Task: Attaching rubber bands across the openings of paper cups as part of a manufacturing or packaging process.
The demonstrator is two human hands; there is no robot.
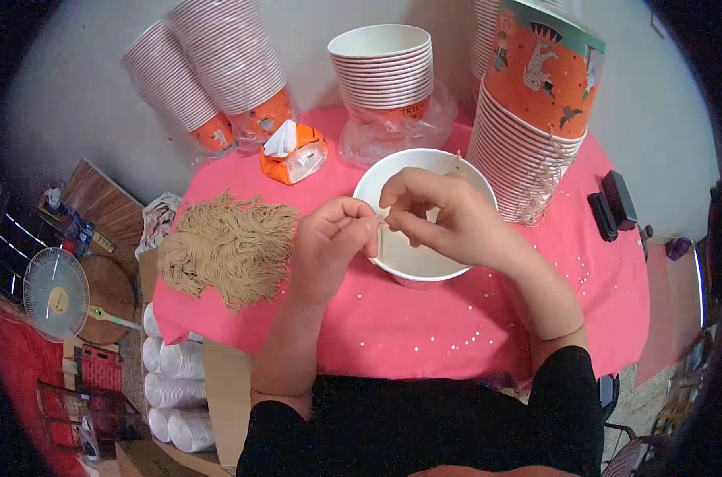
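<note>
A white paper bucket (424,266) stands upright on the pink-covered table before me, its pale inside facing up. Both my hands meet over its near-left rim. My left hand (333,246) is closed, thumb and forefinger pinching a thin pale string (382,226). From the right, my right hand (452,219) reaches over the bucket's mouth and pinches at the same spot, its fingers curled. Most of the string is hidden by the fingertips. A small bit of string shows near the bucket's far-right rim. Left of my left hand lies a loose pile of tan strings (230,246).
Behind the bucket stands a stack of white-rimmed buckets (381,67); a taller orange-topped stack (528,135) with dangling strings rises at right. Wrapped stacks (226,63) lean at back left, near an orange tissue pack (295,153). Black objects (613,205) lie at the right edge.
</note>
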